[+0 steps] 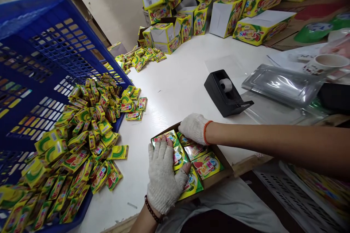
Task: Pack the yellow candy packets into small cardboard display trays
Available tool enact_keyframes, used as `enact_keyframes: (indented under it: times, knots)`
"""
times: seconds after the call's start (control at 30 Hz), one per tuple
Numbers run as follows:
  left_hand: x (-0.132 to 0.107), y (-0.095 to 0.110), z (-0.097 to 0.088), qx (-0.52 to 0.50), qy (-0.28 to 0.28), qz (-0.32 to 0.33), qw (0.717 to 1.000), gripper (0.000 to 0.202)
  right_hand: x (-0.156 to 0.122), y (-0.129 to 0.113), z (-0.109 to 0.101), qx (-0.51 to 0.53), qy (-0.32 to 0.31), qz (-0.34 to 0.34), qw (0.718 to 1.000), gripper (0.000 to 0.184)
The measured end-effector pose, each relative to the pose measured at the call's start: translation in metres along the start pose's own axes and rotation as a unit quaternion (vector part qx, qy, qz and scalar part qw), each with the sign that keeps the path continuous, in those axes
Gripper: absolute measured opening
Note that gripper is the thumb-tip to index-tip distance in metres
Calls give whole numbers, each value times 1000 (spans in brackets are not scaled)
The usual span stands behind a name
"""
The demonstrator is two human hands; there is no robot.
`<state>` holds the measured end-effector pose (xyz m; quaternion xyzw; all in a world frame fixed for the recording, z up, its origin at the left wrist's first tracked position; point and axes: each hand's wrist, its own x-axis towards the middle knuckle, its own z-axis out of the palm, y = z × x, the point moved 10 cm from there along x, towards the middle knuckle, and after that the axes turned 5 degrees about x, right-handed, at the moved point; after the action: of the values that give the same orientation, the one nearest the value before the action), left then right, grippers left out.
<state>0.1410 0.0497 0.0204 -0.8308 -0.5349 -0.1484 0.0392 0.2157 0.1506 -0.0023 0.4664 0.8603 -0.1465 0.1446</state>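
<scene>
A shallow brown cardboard tray [222, 157] lies at the table's near edge, filled with flat yellow-green candy packets [207, 164]. My left hand [163, 177], in a fingerless white knit glove, lies flat on the packets at the tray's left side, fingers spread. My right hand [193, 127], also in a white glove, rests curled on the packets at the tray's far edge; its fingers are folded under and hidden.
A tipped blue plastic crate [41, 62] at left spills a heap of packets [82, 134] onto the white table [177, 80]. A black tape dispenser [225, 94] stands beyond the tray. Clear plastic trays [281, 85] lie right. Yellow cartons [257, 25] are stacked at the back.
</scene>
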Motion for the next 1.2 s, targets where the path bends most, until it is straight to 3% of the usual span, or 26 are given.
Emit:
enact_keyframes:
  times: [0.3,0.5,0.73,0.87,1.2]
  knots:
    - [2,-1,-2,-31,-1,-18,999,70,-8,-9,2,-65,1,-45,997,26]
    - [-3,-8,-1,-23,-12,13,1000,77,-10,-6,0,-41,-20,-9,999,29]
    - [2,-6,6,-20,-70,25,997,80,-11,-8,1,-49,-47,-15,998,29]
    - [3,-6,3,-40,-65,23,997,76,-13,-8,1,-57,-28,-11,998,28]
    - [5,-3,6,-64,-95,29,993,77,-13,-7,-1,-88,-49,-60,993,26]
